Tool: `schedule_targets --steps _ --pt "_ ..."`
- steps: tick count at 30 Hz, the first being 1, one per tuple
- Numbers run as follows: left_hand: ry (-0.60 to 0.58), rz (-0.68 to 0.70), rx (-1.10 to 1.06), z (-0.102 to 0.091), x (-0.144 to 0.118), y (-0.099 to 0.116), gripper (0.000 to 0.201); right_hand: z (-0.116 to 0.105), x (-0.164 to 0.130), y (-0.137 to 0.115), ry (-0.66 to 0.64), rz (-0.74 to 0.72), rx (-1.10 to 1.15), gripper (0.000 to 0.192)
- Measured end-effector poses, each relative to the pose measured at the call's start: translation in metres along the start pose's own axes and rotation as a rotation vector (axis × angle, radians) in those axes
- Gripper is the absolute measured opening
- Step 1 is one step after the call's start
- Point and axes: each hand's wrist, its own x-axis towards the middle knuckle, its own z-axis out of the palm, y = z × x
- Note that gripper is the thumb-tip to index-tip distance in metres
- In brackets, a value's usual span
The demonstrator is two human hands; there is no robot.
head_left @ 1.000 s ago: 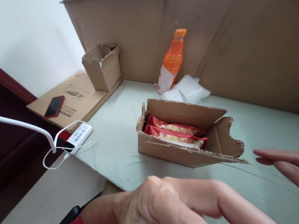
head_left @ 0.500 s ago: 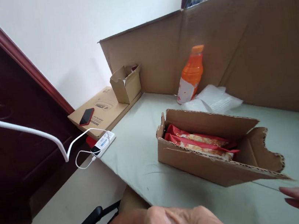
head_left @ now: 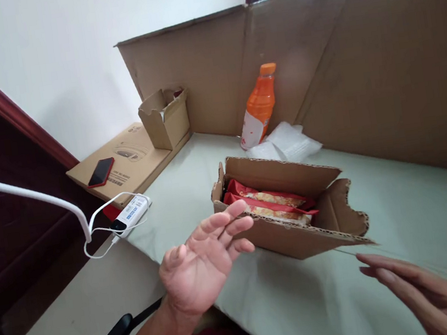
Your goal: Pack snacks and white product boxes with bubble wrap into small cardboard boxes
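An open cardboard box [head_left: 292, 241] stands on the pale green tabletop, its upper edges torn and ragged. Inside lie red snack packets [head_left: 270, 201] side by side. My left hand [head_left: 207, 261] is raised in front of the box's left end, palm upward and fingers spread, holding nothing; its fingertips overlap the near wall in view, and I cannot tell if they touch it. To the right, my right hand [head_left: 418, 284] hovers near the box's front right corner, fingers stretched out, with nothing visible in it.
Behind the box are an orange drink bottle [head_left: 260, 107] and clear plastic packaging [head_left: 292, 141]. A cardboard wall [head_left: 201, 65] closes the back. At left sit a small carton [head_left: 167, 122], a phone [head_left: 101, 172] on a flat box, and a white power strip [head_left: 132, 212] with cables.
My left hand has risen from the bottom edge and turned palm up with fingers spread. My right hand has come further into view. The scene has shifted left and slightly up.
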Motion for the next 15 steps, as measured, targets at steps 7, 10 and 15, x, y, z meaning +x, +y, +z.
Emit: schedule_targets --steps 7,10,15 --pt "0.31 0.014 -0.038 -0.023 -0.01 -0.038 0.035 0.019 0.004 -0.008 -0.143 0.055 0.073 0.043" --pt "0.449 -0.025 0.329 -0.03 -0.014 -0.07 0.031 0.039 0.007 -0.008 -0.215 0.051 0.147 0.051" --pt "0.322 -0.198 0.427 -0.027 -0.012 -0.125 0.069 0.078 0.018 -0.013 -0.196 0.107 0.246 0.058"
